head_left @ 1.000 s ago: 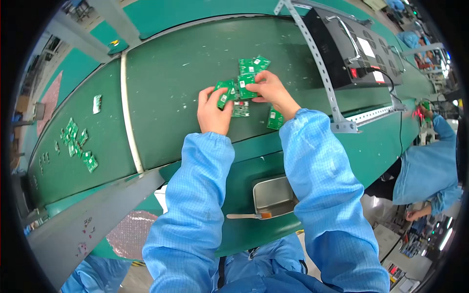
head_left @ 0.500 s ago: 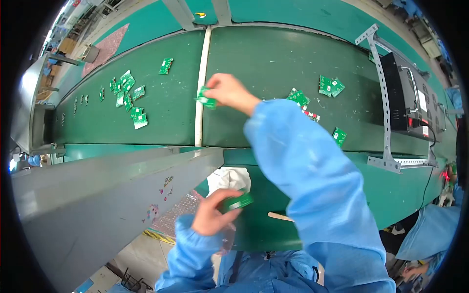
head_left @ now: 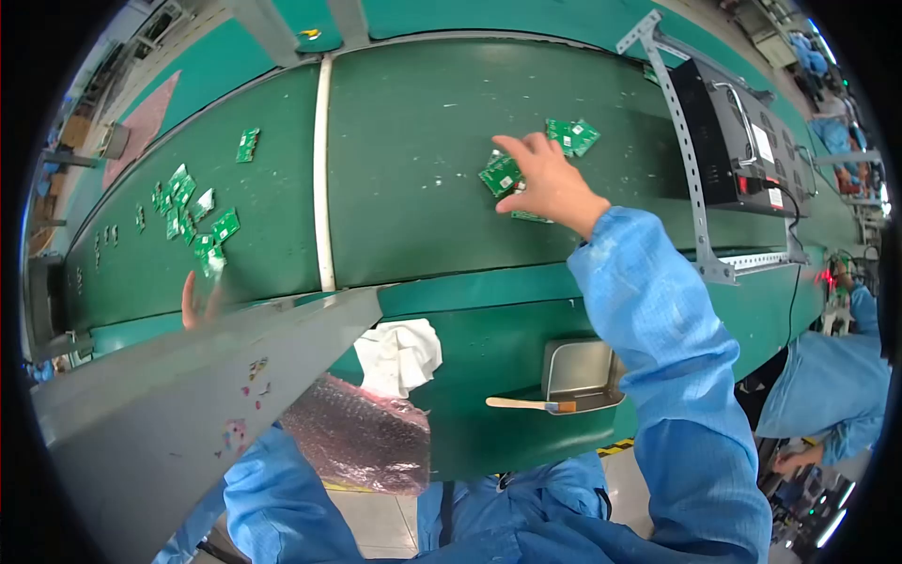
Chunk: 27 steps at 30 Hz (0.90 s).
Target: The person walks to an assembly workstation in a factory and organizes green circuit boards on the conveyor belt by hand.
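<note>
My right hand [head_left: 554,188] is over a small group of green circuit boards [head_left: 500,175], thumb and forefinger spread wide with nothing between them. Another pair of circuit boards [head_left: 571,137] lies just beyond its fingers. Far to the left, my left hand [head_left: 192,303] shows only some stretched fingers above a grey metal beam, which hides the rest. Its fingertips are close to a slightly blurred circuit board [head_left: 215,262] at the near end of a scattered pile of circuit boards [head_left: 178,193].
A grey beam [head_left: 202,376] crosses the left front. On the near ledge are a white cloth [head_left: 399,357], bubble wrap [head_left: 362,437], a brush [head_left: 517,403] and a metal tray [head_left: 578,367]. A perforated metal frame [head_left: 691,169] and black equipment [head_left: 719,141] stand right.
My right hand has left the white strip and moved right, without its circuit board. My left hand has carried its board leftward behind the beam and its fingers have straightened. The view has shifted.
</note>
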Available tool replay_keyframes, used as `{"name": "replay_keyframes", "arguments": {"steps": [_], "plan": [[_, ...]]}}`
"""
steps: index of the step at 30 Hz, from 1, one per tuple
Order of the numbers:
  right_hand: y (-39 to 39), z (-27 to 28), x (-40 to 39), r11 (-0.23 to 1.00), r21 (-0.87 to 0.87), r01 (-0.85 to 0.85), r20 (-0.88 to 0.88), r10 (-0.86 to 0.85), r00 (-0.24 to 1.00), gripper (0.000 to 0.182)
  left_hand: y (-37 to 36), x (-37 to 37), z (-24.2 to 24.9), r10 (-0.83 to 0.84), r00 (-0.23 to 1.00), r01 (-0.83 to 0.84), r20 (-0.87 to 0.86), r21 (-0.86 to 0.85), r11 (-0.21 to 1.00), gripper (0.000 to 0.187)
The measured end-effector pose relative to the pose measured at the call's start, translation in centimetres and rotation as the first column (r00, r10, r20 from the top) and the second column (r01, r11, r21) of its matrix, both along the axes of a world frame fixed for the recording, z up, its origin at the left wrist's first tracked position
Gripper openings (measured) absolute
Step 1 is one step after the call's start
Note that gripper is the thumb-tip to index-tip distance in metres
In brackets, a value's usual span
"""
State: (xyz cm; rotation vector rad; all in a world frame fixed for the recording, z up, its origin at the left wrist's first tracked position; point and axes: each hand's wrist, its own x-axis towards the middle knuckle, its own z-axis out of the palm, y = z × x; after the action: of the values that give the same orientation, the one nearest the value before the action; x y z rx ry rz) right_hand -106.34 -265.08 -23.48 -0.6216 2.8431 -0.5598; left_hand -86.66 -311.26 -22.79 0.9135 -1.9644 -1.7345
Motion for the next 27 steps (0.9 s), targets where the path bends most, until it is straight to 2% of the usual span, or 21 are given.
{"name": "replay_keyframes", "arguments": {"steps": [1,2,3,4,5,8,11,14,15,17,18,20,21,22,24,25,26,27], "plan": [[0.0,-0.7,0.3,1.000,0.000,-0.011,-0.026,0.011,1.000,0.066,0.1,-0.5,-0.5,0.017,0.999,-0.015,0.033,-0.069,0.998,0.053],[-0.1,-1.3,0.4,1.000,0.012,-0.017,-0.046,0.018,0.999,0.067,-0.3,-0.8,-1.8,0.087,0.985,-0.032,0.148,-0.338,0.940,0.054],[-0.2,-1.9,0.5,0.999,0.023,-0.024,-0.065,0.025,0.998,0.067,-2.3,0.2,-3.8,0.018,0.992,0.001,0.122,-0.158,0.988,0.053],[-0.3,-2.3,0.5,0.999,0.033,-0.031,-0.084,0.034,0.996,0.068,-3.1,1.6,-4.8,0.000,0.995,0.010,0.099,-0.102,0.995,0.052],[-0.2,-2.7,0.3,0.998,-0.029,-0.061,-0.097,0.058,0.994,0.063,-3.0,3.1,-5.4,0.008,0.997,0.002,0.076,-0.127,0.992,0.051],[-0.2,-2.0,-0.6,0.993,-0.049,-0.103,-0.019,0.102,0.995,0.053,-2.1,7.6,-6.3,-0.003,0.999,0.013,0.033,-0.301,0.954,0.049],[-1.0,-1.8,-1.1,0.995,0.021,-0.097,-0.046,0.098,0.994,0.046,-1.2,12.0,-6.2,-0.049,0.999,0.045,0.004,-0.447,0.893,0.046],[-3.5,-1.7,-2.1,0.980,-0.152,-0.129,-0.018,0.128,0.992,0.050,1.0,17.2,-4.9,-0.079,0.995,0.100,0.063,-0.525,0.845,0.044],[-5.7,-1.1,-2.4,0.934,-0.330,-0.139,0.077,0.173,0.982,0.052,2.3,17.9,-3.9,-0.071,0.990,0.125,0.120,-0.533,0.837,0.043],[-11.9,-1.2,-2.9,0.796,-0.533,-0.288,-0.037,0.318,0.947,0.054,5.2,18.7,-1.8,-0.060,0.970,0.181,0.234,-0.542,0.820,0.041],[-15.3,-1.0,-2.8,0.783,-0.565,-0.259,0.048,0.344,0.938,0.058,7.0,18.3,-1.0,-0.048,0.970,0.173,0.237,-0.540,0.824,0.041],[-21.1,0.1,-2.5,0.784,-0.556,-0.275,0.109,0.397,0.911,0.064,10.9,17.1,0.6,-0.024,0.970,0.154,0.242,-0.534,0.831,0.041],[-23.5,-0.2,-2.2,0.791,-0.551,-0.266,0.088,0.372,0.924,0.069,12.5,16.3,1.7,-0.001,0.966,0.131,0.258,-0.487,0.864,0.041],[-23.9,0.0,-2.1,0.815,-0.517,-0.262,0.089,0.356,0.930,0.069,13.5,16.0,2.6,-0.023,0.957,0.173,0.288,-0.508,0.844,0.040],[-23.4,1.0,-1.0,0.870,-0.434,-0.235,0.107,0.309,0.945,0.070,14.8,15.6,3.7,-0.083,0.930,0.275,0.359,-0.527,0.804,0.040],[-21.7,1.0,-0.8,0.868,-0.434,-0.241,0.134,0.326,0.936,0.068,15.6,15.9,3.5,-0.064,0.939,0.247,0.338,-0.532,0.810,0.034],[-19.6,-0.2,-0.5,0.850,-0.446,-0.280,0.098,0.357,0.929,0.065,16.2,16.3,3.4,-0.128,0.928,0.290,0.350,-0.463,0.837,0.031],[-16.3,-0.3,-0.2,0.883,-0.354,-0.308,0.075,0.355,0.932,0.061,16.8,16.7,3.6,-0.196,0.913,0.336,0.358,-0.389,0.858,0.029]]}}
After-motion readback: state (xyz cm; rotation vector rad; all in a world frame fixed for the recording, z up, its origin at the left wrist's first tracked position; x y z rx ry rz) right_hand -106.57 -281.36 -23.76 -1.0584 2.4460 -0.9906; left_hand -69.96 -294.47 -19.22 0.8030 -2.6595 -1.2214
